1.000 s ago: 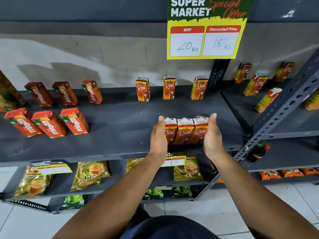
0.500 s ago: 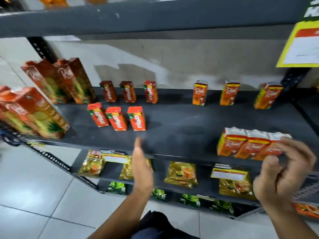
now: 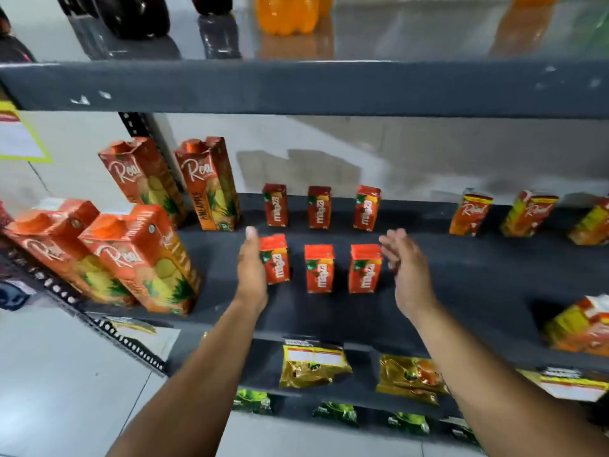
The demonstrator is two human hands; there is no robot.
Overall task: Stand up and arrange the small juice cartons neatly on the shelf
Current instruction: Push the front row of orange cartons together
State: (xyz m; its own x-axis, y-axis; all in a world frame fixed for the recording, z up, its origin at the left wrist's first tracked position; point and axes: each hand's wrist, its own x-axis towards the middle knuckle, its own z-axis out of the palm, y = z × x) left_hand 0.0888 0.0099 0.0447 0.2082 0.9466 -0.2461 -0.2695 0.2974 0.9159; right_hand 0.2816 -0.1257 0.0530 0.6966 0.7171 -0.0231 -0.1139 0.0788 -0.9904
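Observation:
Three small red Maaza cartons stand upright with gaps in a front row on the dark shelf (image 3: 461, 285): left carton (image 3: 276, 260), middle carton (image 3: 319, 268), right carton (image 3: 365, 268). Three more Maaza cartons (image 3: 319, 207) stand behind them. My left hand (image 3: 252, 268) is flat, fingers straight, against the left side of the left carton. My right hand (image 3: 407, 268) is open and blurred, just right of the right carton, not clearly touching it. Small orange Real cartons (image 3: 470, 214) stand at the back right, and a tight group (image 3: 583, 328) sits at the front right edge.
Tall Real pineapple cartons (image 3: 211, 186) stand at the left, with more tall cartons (image 3: 138, 258) at the front left. Bottles (image 3: 286, 11) sit on the shelf above. Gold tea packets (image 3: 313, 367) and green packets lie on lower shelves. A perforated upright (image 3: 131, 344) runs at the lower left.
My view and both hands have shifted left, from the grouped Real cartons to the front row of Maaza cartons. Both hands let go of the Real group and now flank the Maaza row.

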